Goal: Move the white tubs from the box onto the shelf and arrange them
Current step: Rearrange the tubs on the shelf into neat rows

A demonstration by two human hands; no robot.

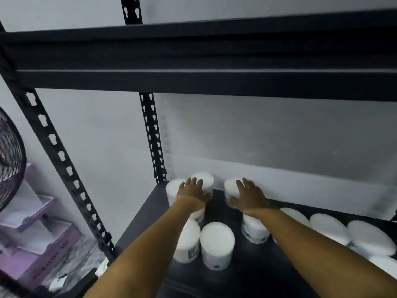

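White tubs stand upright on the black shelf of a slotted metal rack, each with a flat white lid and a small printed label on its wall. Two tubs at the back left corner sit touching each other beside the rear upright; a third back tub stands just to their right, near the pale wall. The left hand rests on the corner pair, fingers spread over the lids. The right hand covers the third back tub, fingers spread across its lid and thumb down its side. Nearer the front edge stand two more tubs side by side, partly hidden by the left forearm, and another under the right wrist. A row of further tubs runs rightward along the shelf. An upper shelf beam spans the view. Left of the rack: a wire fan guard and purple cartons.
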